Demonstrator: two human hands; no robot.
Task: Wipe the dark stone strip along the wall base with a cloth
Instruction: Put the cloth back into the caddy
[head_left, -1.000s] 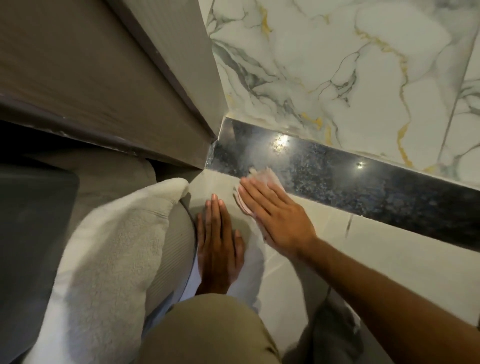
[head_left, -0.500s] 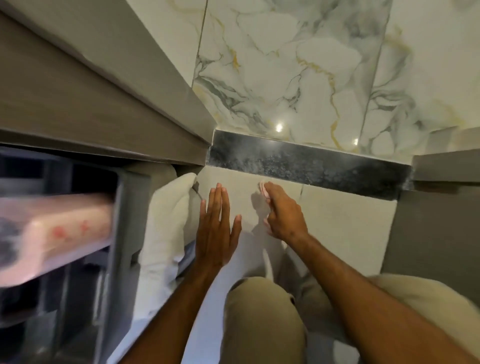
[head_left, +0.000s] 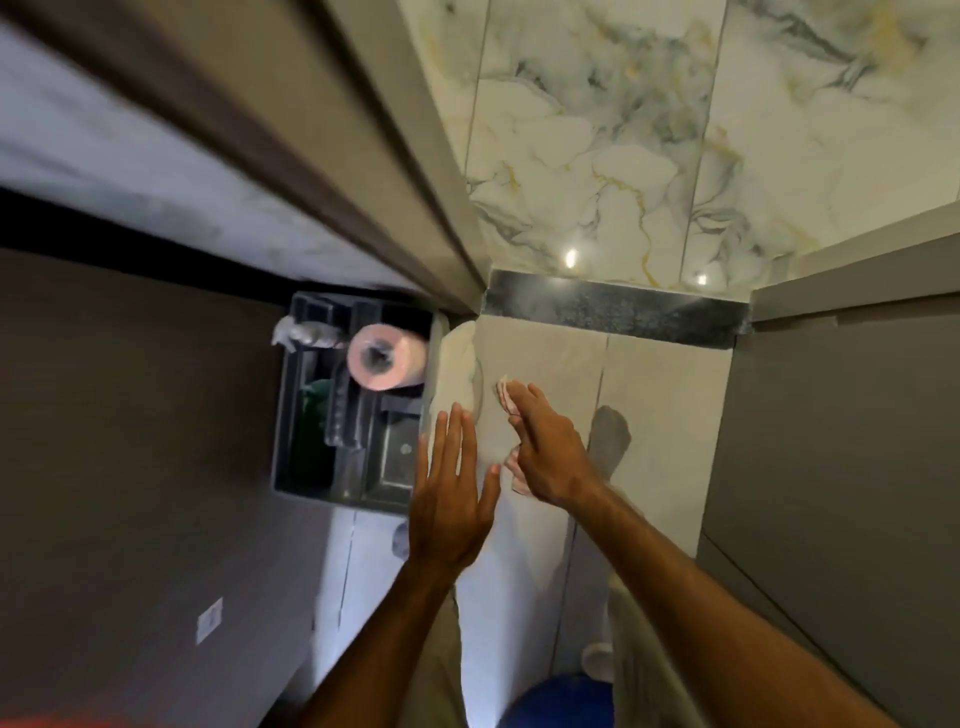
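The dark speckled stone strip (head_left: 618, 312) runs along the foot of the marble wall, between two grey cabinet sides. My right hand (head_left: 545, 447) hovers above the pale floor tiles, well short of the strip, and holds a pinkish cloth (head_left: 505, 392) whose edges stick out past the fingertips and under the palm. My left hand (head_left: 449, 493) is raised beside it, flat, fingers stretched out and empty.
A dark grey caddy (head_left: 353, 405) with a pink roll (head_left: 382, 356) stands on the floor at the left. A white towel (head_left: 457, 364) hangs over its near side. Grey cabinet panels (head_left: 841, 441) close in the right. A blue object (head_left: 566, 701) lies at the bottom edge.
The view has pulled back and up from the strip. Both hands have lifted off the floor; the right hand with the cloth has left the strip.
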